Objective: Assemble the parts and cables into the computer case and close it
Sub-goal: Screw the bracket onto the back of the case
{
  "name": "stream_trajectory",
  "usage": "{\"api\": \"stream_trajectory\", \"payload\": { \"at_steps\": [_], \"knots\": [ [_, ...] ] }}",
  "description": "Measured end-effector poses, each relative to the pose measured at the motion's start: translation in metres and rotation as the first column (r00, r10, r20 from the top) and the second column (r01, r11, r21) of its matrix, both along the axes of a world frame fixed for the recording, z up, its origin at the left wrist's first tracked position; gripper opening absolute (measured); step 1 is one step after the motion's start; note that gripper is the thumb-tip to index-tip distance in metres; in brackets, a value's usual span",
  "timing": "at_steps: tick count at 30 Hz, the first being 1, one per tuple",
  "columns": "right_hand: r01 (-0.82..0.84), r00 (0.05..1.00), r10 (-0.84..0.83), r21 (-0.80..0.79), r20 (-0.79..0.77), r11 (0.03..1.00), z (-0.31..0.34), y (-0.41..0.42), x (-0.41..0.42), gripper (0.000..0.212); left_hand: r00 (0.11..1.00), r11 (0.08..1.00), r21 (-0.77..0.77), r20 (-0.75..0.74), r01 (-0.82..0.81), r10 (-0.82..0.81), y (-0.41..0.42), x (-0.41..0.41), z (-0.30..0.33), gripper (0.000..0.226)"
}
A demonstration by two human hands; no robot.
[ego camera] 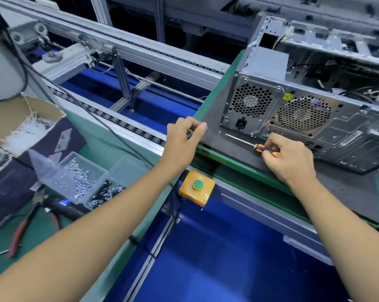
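— Grey steel, that computer case [315, 127]: why does it lie on its side on the green pallet [245, 168]?

— So its open side faces up, I think. My left hand [182, 141] curls over the pallet's corner, left of the case, steadying it.

— And your right?

— My right hand [290, 159] grips the orange-handled screwdriver [258, 147], lying just before the case's rear panel, probably to lift it.

Right hand [287, 159] around screwdriver [258, 147] beside computer case [315, 120]; left hand [182, 141] gripping pallet corner [202, 127].
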State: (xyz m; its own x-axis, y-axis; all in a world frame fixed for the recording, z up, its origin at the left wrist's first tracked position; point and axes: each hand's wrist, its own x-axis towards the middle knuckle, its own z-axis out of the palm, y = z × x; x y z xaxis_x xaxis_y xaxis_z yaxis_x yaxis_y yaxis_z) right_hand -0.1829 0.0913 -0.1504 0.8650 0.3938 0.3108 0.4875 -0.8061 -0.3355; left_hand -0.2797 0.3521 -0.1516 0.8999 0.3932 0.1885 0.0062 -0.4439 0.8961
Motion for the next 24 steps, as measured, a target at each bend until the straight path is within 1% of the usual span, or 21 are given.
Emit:
{"api": "stream_trajectory", "payload": {
  "at_steps": [2, 3, 5, 6, 8, 10, 11, 13, 15, 18, 22, 24],
  "knots": [
    [-0.046, 0.999, 0.046, -0.072, -0.009, 0.996, 0.001, 0.001, 0.000, 0.019, 0.989, 0.987, 0.101, -0.088, 0.126, -0.117, 0.031, -0.018, 0.010, 0.026],
    [-0.073, 0.997, 0.071, -0.107, -0.025, 0.992, 0.003, 0.003, 0.000, 0.020, 0.970, 0.960, 0.175, -0.145, 0.218, -0.194, 0.051, -0.028, 0.016, 0.028],
    [-0.106, 0.994, 0.099, -0.152, -0.053, 0.983, 0.007, 0.004, -0.002, 0.021, 0.892, 0.848, 0.325, -0.326, 0.418, -0.315, 0.090, -0.047, 0.028, 0.030],
    [-0.118, 0.992, 0.109, -0.161, -0.064, 0.980, 0.008, 0.004, -0.002, 0.022, 0.836, 0.785, 0.354, -0.422, 0.508, -0.351, 0.108, -0.056, 0.032, 0.029],
    [-0.138, 0.989, 0.126, -0.171, -0.079, 0.975, 0.009, 0.003, -0.002, 0.023, 0.733, 0.666, 0.392, -0.578, 0.635, -0.358, 0.141, -0.071, 0.035, 0.024],
    [-0.142, 0.988, 0.128, -0.184, -0.086, 0.973, 0.010, 0.004, -0.001, 0.020, 0.646, 0.536, 0.446, -0.715, 0.716, -0.268, 0.165, -0.082, 0.032, 0.018],
    [-0.142, 0.988, 0.127, -0.191, -0.091, 0.971, 0.010, 0.004, -0.001, 0.019, 0.605, 0.503, 0.445, -0.767, 0.741, -0.212, 0.172, -0.085, 0.029, 0.016],
    [-0.148, 0.987, 0.131, -0.200, -0.097, 0.969, 0.010, 0.005, -0.002, 0.017, 0.533, 0.475, 0.418, -0.835, 0.774, -0.134, 0.178, -0.087, 0.022, 0.017],
    [-0.152, 0.986, 0.134, -0.205, -0.099, 0.967, 0.010, 0.004, -0.002, 0.016, 0.489, 0.454, 0.398, -0.867, 0.797, -0.099, 0.172, -0.085, 0.012, 0.019],
    [-0.154, 0.987, 0.139, -0.195, -0.085, 0.969, 0.010, 0.004, -0.002, 0.016, 0.427, 0.477, 0.337, -0.900, 0.811, -0.091, 0.162, -0.085, -0.002, 0.018],
    [-0.156, 0.987, 0.144, -0.198, -0.075, 0.968, 0.011, 0.004, -0.002, 0.018, 0.442, 0.504, 0.350, -0.894, 0.789, -0.071, 0.161, -0.090, -0.012, 0.022],
    [-0.157, 0.986, 0.142, -0.198, -0.085, 0.967, 0.011, 0.005, -0.002, 0.020, 0.433, 0.507, 0.344, -0.899, 0.790, -0.066, 0.162, -0.093, -0.013, 0.026]
  ]
}}
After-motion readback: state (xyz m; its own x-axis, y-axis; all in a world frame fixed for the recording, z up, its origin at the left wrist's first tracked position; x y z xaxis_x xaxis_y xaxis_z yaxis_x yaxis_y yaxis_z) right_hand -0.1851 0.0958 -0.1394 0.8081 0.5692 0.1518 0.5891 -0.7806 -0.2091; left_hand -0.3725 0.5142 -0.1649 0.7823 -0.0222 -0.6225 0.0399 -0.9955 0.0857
